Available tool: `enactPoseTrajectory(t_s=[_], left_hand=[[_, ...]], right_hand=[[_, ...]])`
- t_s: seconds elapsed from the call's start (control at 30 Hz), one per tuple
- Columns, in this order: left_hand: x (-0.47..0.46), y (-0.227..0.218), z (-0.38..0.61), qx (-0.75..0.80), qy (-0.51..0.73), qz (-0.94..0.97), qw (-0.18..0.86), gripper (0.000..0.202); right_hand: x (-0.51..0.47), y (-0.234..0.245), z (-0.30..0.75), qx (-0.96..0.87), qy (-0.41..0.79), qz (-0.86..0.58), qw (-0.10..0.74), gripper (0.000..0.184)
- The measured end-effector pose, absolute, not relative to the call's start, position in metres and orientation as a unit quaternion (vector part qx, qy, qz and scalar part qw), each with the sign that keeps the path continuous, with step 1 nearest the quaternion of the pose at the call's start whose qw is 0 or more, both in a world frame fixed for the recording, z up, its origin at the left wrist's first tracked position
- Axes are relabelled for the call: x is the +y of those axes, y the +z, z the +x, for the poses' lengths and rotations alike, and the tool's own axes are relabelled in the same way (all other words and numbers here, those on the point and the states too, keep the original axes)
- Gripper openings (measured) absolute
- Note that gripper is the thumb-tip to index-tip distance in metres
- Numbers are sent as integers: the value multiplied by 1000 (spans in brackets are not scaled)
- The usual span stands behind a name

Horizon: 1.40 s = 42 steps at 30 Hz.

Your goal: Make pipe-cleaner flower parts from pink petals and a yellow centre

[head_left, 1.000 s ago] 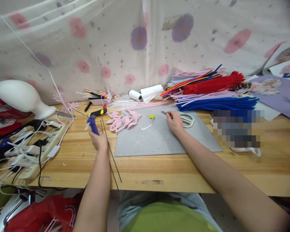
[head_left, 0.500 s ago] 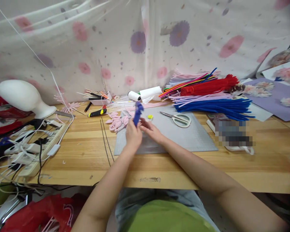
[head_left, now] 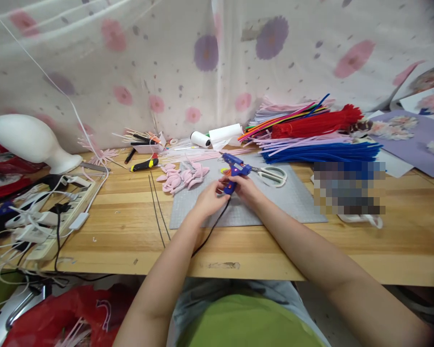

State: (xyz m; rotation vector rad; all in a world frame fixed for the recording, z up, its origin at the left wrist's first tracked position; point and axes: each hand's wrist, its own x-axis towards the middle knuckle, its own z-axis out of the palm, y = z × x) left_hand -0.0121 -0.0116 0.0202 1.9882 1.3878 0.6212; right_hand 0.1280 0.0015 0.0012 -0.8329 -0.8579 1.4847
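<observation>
A blue glue gun with a small lit light is held over the grey cutting mat, its nozzle toward the upper left. My right hand is closed around the handle from the right. Just left of the handle is my left hand, its thumb and fingers apart and curved; whether the fingertips touch the gun is unclear. A black cord runs down from the handle. Left of the gun lie pink fuzzy petal shapes. Scissors rest to the right, and a small yellow piece is partly hidden behind the gun.
Bundles of blue and red pipe cleaners lie at the back right. A yellow-black utility knife and two thin dark wires are on the left. Farther left stand a power strip with tangled cables and a white foam head.
The glue gun has passed from my left hand to my right and turned from upright to pointing up-left. My left hand's fingers have loosened beside it, and the cord now shows.
</observation>
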Motion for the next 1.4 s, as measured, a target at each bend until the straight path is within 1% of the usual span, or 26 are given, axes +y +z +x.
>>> enactPoseTrajectory(t_s=[0.07, 0.13, 0.2, 0.3, 0.37, 0.5, 0.63, 0.8, 0.97, 1.13, 1.2, 1.27, 1.3, 1.4], left_hand=[[0, 25, -27, 554, 233, 742, 296, 17], [11, 26, -37, 595, 244, 721, 258, 13], [18, 23, -39, 633, 232, 706, 218, 13], [23, 15, -27, 656, 190, 710, 173, 19], [24, 8, -16, 652, 183, 720, 153, 19], [34, 3, 6, 616, 206, 752, 107, 15], [56, 5, 21, 598, 210, 769, 86, 21], [86, 4, 30, 623, 176, 749, 140, 22], [104, 5, 35, 635, 108, 745, 176, 22], [108, 9, 36, 642, 58, 740, 192, 19], [106, 10, 34, 632, 86, 743, 200, 16], [99, 10, 31, 628, 156, 730, 219, 15], [94, 9, 29, 627, 194, 712, 248, 15], [72, 7, 23, 604, 289, 631, 392, 19]], right_hand=[[3, 7, 140, -363, 639, -337, 589, 24], [6, 10, 151, -378, 632, -326, 593, 19], [9, 10, 161, -393, 619, -332, 593, 16], [13, 3, 167, -391, 593, -359, 606, 17], [16, -2, 168, -379, 582, -380, 611, 18], [21, -9, 169, -359, 577, -396, 617, 20], [23, -11, 170, -337, 583, -387, 630, 20], [24, -12, 170, -318, 577, -408, 632, 20], [28, -18, 169, -347, 500, -463, 645, 15], [29, -20, 169, -355, 458, -507, 638, 14], [29, -18, 169, -355, 450, -517, 636, 15], [28, -16, 169, -357, 461, -506, 636, 18], [28, -14, 169, -359, 473, -494, 635, 20], [26, -10, 166, -359, 503, -463, 636, 25]])
